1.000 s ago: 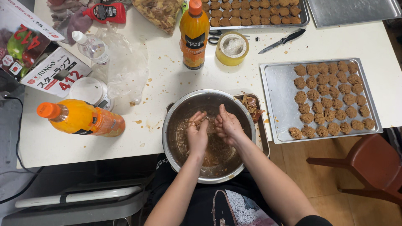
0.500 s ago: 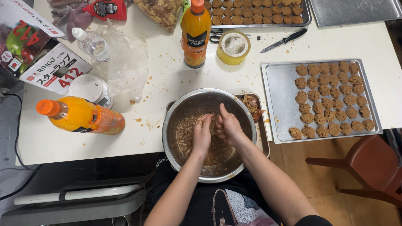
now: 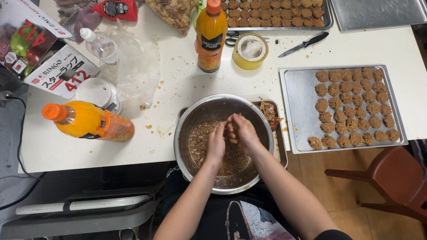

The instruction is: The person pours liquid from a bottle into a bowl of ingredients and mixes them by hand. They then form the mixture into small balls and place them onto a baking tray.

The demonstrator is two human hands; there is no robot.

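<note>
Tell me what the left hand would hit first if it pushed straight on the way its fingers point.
The left hand points up and slightly right, fingertips already against the right hand. Going on, it would probably meet that hand first, then the far wall of the metal bowl; depth is unclear.

Bare bench left of bowl offers passage; lying bottle blocks far left, filled tray blocks right.
</note>
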